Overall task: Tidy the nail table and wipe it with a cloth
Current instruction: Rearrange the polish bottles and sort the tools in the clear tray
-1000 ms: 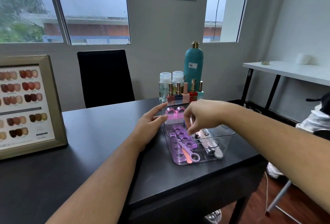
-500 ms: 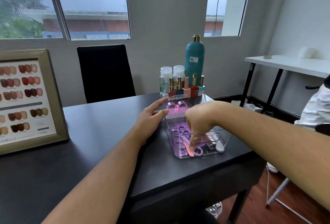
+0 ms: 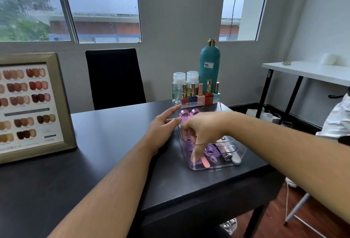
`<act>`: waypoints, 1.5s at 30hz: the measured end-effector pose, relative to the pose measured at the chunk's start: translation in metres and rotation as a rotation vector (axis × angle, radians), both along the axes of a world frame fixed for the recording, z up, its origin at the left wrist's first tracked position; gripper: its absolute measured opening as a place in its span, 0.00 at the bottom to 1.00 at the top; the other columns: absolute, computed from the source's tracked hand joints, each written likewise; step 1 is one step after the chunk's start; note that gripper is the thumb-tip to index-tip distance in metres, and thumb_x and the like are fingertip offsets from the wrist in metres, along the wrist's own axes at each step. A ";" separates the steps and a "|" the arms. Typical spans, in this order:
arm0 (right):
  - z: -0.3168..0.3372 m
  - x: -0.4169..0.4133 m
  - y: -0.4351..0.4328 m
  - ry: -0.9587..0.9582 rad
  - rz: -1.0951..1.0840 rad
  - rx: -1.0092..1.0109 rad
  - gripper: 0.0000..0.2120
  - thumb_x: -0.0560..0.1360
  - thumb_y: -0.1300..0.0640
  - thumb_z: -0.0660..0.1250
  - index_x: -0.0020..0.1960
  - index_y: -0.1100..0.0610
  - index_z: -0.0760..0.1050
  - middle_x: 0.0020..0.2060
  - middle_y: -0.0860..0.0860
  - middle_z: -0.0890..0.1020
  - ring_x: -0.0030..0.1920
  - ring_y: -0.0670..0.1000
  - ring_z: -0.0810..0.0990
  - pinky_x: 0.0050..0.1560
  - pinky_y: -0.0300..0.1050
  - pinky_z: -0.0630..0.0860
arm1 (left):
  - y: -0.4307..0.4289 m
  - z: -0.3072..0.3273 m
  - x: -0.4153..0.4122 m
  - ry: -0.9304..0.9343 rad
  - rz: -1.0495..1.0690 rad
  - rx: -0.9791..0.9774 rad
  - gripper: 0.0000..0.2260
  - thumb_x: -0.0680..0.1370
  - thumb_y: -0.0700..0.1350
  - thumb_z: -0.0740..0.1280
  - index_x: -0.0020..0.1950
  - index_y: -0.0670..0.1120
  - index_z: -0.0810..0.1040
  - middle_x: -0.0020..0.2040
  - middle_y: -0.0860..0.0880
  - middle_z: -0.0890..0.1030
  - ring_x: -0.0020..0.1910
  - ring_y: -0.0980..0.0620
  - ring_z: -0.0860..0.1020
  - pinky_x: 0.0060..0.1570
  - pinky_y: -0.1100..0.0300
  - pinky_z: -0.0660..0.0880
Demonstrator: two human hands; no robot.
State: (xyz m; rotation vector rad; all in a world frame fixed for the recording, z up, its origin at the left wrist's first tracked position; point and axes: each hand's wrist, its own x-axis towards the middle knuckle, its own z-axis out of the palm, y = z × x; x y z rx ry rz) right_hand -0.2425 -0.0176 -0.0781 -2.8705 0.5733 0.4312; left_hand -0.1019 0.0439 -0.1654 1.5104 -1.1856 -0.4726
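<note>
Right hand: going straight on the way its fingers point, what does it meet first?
Right hand points down: probably the purple toe separator in the clear tray, beside the pink file; depth unclear.

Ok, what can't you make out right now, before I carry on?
Head view, the only one:
1. Right hand: whether it pinches anything in the clear tray; the back of the hand covers the grip.
2. Tray contents beneath that hand: hidden by it.
3. Framed nail chart: cut off by the left edge.
4. White lump on the side table: too small to tell if it is a cloth.
5. Teal bottle's label: too small to read.
</note>
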 end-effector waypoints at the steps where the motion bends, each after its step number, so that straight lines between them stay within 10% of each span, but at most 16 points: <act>1: 0.001 0.001 -0.002 -0.008 -0.003 0.006 0.25 0.60 0.44 0.79 0.52 0.51 0.77 0.37 0.45 0.77 0.38 0.45 0.74 0.36 0.41 0.70 | 0.000 0.000 0.000 0.000 -0.002 0.000 0.18 0.78 0.47 0.64 0.66 0.61 0.71 0.55 0.67 0.74 0.48 0.80 0.71 0.50 0.75 0.65; 9: -0.004 0.009 -0.012 -0.158 -0.047 -0.028 0.19 0.67 0.49 0.75 0.55 0.55 0.77 0.50 0.49 0.81 0.51 0.51 0.78 0.56 0.48 0.75 | 0.002 0.002 -0.002 0.005 -0.002 -0.014 0.17 0.78 0.46 0.64 0.66 0.60 0.72 0.43 0.76 0.77 0.47 0.80 0.73 0.43 0.84 0.66; 15: -0.002 0.003 -0.013 -0.095 -0.046 -0.001 0.20 0.63 0.49 0.78 0.51 0.52 0.76 0.50 0.49 0.79 0.49 0.50 0.77 0.44 0.41 0.72 | 0.000 0.001 -0.002 0.024 0.002 -0.015 0.17 0.78 0.47 0.62 0.65 0.62 0.72 0.55 0.68 0.76 0.57 0.68 0.74 0.59 0.65 0.68; 22: 0.004 0.001 -0.012 -0.168 -0.052 -0.004 0.19 0.66 0.49 0.77 0.53 0.53 0.77 0.49 0.49 0.80 0.50 0.50 0.78 0.52 0.44 0.74 | 0.000 0.002 -0.002 0.032 0.003 -0.013 0.17 0.79 0.47 0.61 0.65 0.62 0.72 0.64 0.58 0.74 0.64 0.56 0.72 0.67 0.53 0.67; 34: -0.003 -0.008 -0.022 -0.066 -0.039 -0.145 0.08 0.68 0.56 0.75 0.41 0.52 0.76 0.34 0.45 0.75 0.35 0.44 0.72 0.35 0.39 0.70 | 0.002 0.005 -0.006 0.047 0.005 0.005 0.17 0.79 0.48 0.60 0.66 0.62 0.71 0.67 0.56 0.72 0.64 0.54 0.71 0.63 0.57 0.68; 45: -0.006 0.006 -0.023 -0.100 -0.003 -0.295 0.07 0.70 0.53 0.72 0.40 0.53 0.74 0.37 0.48 0.77 0.40 0.49 0.75 0.40 0.42 0.72 | 0.002 0.005 -0.005 0.029 0.014 0.025 0.17 0.79 0.49 0.61 0.66 0.63 0.70 0.63 0.59 0.73 0.62 0.56 0.71 0.68 0.49 0.66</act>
